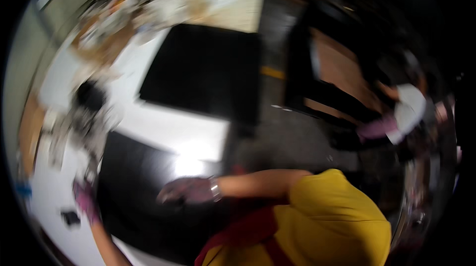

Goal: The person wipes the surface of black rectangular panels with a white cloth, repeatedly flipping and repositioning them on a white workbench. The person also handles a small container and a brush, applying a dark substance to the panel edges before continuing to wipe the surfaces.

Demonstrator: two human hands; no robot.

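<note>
A glossy black sheet [134, 167] lies on the white table [52, 194] in front of me, with a bright glare at its far right edge. My right hand [188, 190], in a dark pinkish glove with a light band at the wrist, is over this sheet; motion smears its fingers. At the sheet's left edge is my left hand [86, 200] in a pink glove, close to a crumpled grey-white bundle [91, 129]. Its fingers are blurred too, so I cannot tell whether it grips anything. A small black piece [70, 218] rests on the table beside it.
Farther off, a second black sheet [203, 70] lies on the table. Crumpled plastic and papers [166, 10] are heaped along the back left. Across a dark floor [277, 142], another person in a white top [410, 110] leans over a black piece with brown panels [342, 67].
</note>
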